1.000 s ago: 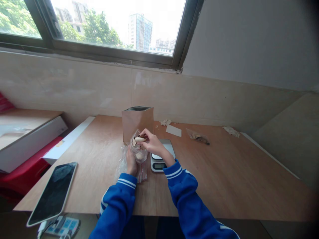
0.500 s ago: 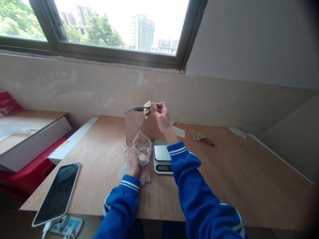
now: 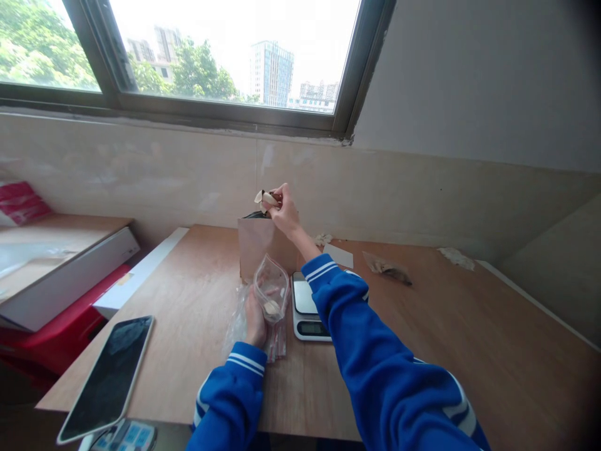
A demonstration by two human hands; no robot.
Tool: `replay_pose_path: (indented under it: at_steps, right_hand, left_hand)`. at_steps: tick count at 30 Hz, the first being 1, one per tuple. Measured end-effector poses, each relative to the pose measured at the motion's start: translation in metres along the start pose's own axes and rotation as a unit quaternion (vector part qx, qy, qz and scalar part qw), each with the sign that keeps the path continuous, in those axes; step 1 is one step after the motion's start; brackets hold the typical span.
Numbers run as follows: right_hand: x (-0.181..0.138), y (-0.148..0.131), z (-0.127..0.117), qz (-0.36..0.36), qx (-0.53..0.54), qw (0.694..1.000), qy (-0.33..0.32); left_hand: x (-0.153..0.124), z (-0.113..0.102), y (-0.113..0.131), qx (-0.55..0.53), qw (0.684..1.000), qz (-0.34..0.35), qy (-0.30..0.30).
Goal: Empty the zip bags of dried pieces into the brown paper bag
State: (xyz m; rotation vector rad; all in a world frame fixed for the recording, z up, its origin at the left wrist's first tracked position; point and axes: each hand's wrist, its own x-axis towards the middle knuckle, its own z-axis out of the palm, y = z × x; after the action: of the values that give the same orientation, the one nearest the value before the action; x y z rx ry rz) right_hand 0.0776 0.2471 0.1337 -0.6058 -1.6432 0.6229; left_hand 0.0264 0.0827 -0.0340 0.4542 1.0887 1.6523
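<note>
My right hand point(image 3: 285, 213) is closed around several pale, curled dried slices point(image 3: 267, 200) with dark bits. It holds them just above the open top of a brown paper bag point(image 3: 261, 245). Lower down, my left hand point(image 3: 255, 318) grips a clear zip bag point(image 3: 271, 282) with its mouth open. One pale slice point(image 3: 271, 307) rests in the bottom of that bag. Below and beside the left hand lie more flat clear zip bags point(image 3: 278, 344). A white digital scale point(image 3: 304, 299) stands right of the zip bag, partly covered by my right sleeve.
A tablet point(image 3: 107, 376) lies at the table's left front edge, above a power strip point(image 3: 126, 433). To the right are a white card point(image 3: 339, 255), a small bag with dark contents point(image 3: 387, 268) and crumpled paper point(image 3: 456, 257). Wall and window stand behind.
My right hand has moved left with the dried slices, closer over the paper bag's opening. My left hand still holds the zip bag. The view has tilted up slightly.
</note>
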Motion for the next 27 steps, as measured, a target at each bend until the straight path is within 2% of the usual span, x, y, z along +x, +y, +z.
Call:
replay_pose_path:
  at_steps: [5, 7, 11, 14, 17, 19, 23, 27]
  right_hand:
    - [-0.012, -0.01, -0.001, -0.03, -0.092, 0.986, -0.139]
    - [-0.014, -0.017, -0.006, -0.034, -0.134, 0.976, -0.168]
    - [-0.015, -0.026, -0.02, -0.041, -0.251, 0.952, -0.168]
    - [-0.014, -0.026, -0.033, -0.048, -0.349, 0.922, -0.157]
    - [-0.014, -0.025, -0.043, -0.015, -0.423, 0.891, -0.164]
    - [-0.015, -0.024, -0.047, 0.015, -0.438, 0.882, -0.174]
    - [-0.02, -0.026, -0.053, 0.048, -0.406, 0.894, -0.181]
    - [-0.03, -0.039, -0.063, 0.027, -0.331, 0.932, -0.143]
  left_hand:
    - [0.001, 0.0, -0.001, 0.003, 1.0, 0.004, -0.005]
    - [0.003, -0.002, -0.003, 0.0, 1.0, -0.004, -0.01]
    - [0.006, -0.004, -0.005, -0.016, 0.999, -0.017, -0.024]
    - [0.006, -0.004, -0.005, -0.017, 0.999, -0.019, -0.028]
    - [0.006, -0.004, -0.005, -0.012, 0.999, -0.02, -0.025]
    - [0.006, -0.003, -0.005, -0.011, 0.999, -0.022, -0.022]
    - [0.007, -0.003, -0.005, -0.016, 0.999, -0.019, -0.02]
    - [0.006, -0.002, -0.006, -0.026, 0.999, -0.021, -0.021]
